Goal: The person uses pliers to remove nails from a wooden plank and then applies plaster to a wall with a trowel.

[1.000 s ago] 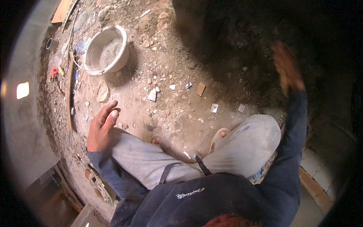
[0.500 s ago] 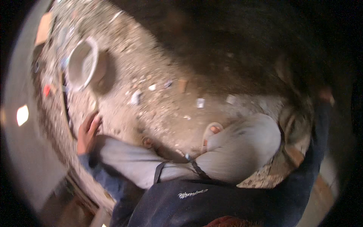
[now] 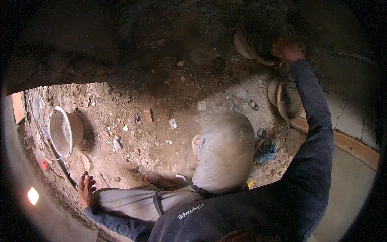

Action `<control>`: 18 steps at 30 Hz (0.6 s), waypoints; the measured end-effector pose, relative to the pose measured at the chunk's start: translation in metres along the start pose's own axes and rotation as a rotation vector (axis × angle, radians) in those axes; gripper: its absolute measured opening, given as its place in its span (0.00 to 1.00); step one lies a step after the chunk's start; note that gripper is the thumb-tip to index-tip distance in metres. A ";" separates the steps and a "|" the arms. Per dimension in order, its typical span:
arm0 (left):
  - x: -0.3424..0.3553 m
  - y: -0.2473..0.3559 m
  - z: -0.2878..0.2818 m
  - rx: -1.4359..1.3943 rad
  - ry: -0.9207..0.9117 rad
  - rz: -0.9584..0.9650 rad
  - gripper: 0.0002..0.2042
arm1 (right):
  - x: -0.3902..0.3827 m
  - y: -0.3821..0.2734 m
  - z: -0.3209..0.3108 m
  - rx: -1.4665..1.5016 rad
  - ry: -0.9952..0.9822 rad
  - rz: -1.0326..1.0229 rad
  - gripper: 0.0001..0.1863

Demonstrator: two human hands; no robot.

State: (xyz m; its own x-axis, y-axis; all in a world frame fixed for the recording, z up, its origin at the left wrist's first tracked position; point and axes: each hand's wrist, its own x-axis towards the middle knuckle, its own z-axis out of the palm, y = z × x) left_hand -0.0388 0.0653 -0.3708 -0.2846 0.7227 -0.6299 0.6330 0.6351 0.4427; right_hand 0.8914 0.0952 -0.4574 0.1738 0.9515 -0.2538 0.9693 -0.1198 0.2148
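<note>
At the far right, in deep shadow, my right hand [image 3: 287, 50] is closed at the rim of a round, dark-mouthed basin [image 3: 243, 45]. The basin is tilted, its paler outer wall turned left; the fingertips are hard to make out. Just nearer, below my right forearm, lies another round basin [image 3: 291, 101], dusty and tan, against a similar rounded one [image 3: 274, 90]. My left hand [image 3: 86, 189] hangs beside my bent left leg, palm facing in and fingers loosely apart, holding nothing. The nearest thing to it is a pale, flat scrap [image 3: 85, 160] on the ground.
A whitish bucket [image 3: 76, 131] with a thick rim stands on the dirt at left. Stones, a brown block [image 3: 148, 115] and paper scraps [image 3: 173, 123] litter the ground. Blue plastic [image 3: 267, 153] lies right of my knee. A wooden edge [image 3: 354, 147] and pale tiles [image 3: 350, 119] run along the right.
My view has swung right and steadied. My right arm now reaches forward to the basin in the shadow, and the basins have come into sight. My left hand stays by my leg.
</note>
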 end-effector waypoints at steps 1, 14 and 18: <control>0.001 0.003 0.001 0.006 -0.010 0.017 0.29 | -0.012 -0.009 -0.010 0.297 -0.117 0.093 0.18; -0.010 0.030 0.018 0.070 0.044 0.053 0.30 | -0.039 -0.004 0.041 0.427 -0.020 0.247 0.43; -0.013 0.039 0.024 0.146 0.087 0.149 0.24 | -0.040 -0.006 0.017 0.772 0.142 0.345 0.44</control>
State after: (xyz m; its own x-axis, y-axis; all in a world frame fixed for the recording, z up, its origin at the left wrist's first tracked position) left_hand 0.0066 0.0741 -0.3604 -0.2373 0.8304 -0.5040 0.7685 0.4779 0.4256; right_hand 0.8813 0.0531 -0.4645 0.5077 0.8464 -0.1605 0.7219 -0.5197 -0.4569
